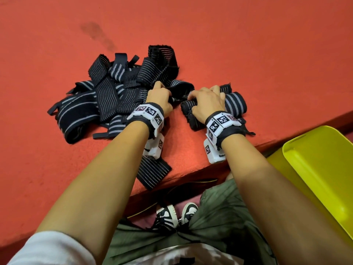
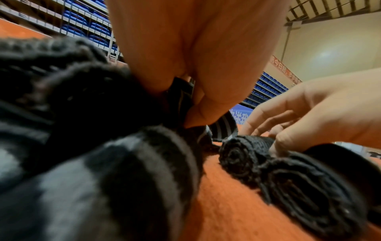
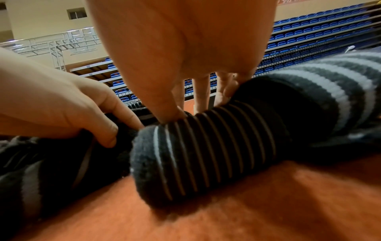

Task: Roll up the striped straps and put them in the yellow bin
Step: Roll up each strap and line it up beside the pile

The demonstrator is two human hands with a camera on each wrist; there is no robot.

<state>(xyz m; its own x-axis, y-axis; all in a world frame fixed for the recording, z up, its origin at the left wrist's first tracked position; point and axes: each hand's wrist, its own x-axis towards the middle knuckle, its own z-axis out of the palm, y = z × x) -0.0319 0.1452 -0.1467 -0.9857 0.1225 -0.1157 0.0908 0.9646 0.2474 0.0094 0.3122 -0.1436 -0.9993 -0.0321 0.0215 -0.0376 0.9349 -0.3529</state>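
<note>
A heap of loose black straps with grey stripes point(image 1: 107, 96) lies on the red carpeted platform point(image 1: 210, 25). My left hand point(image 1: 162, 96) is at the heap's right edge and pinches one strap's end point(image 2: 181, 97) between thumb and fingers. Just to its right, my right hand point(image 1: 207, 101) grips a fine-striped rolled strap point(image 3: 206, 154), thumb on top and fingers behind. A rolled strap with wide stripes point(image 1: 236, 104) lies against its far side. The yellow bin point(image 1: 315, 169) stands below the platform at the lower right.
One flat strap point(image 1: 154, 173) lies at the platform's front edge under my left forearm. The edge runs diagonally from lower left to right. My legs and shoes point(image 1: 172, 215) are below it. Blue stadium seats point(image 3: 319, 29) fill the background.
</note>
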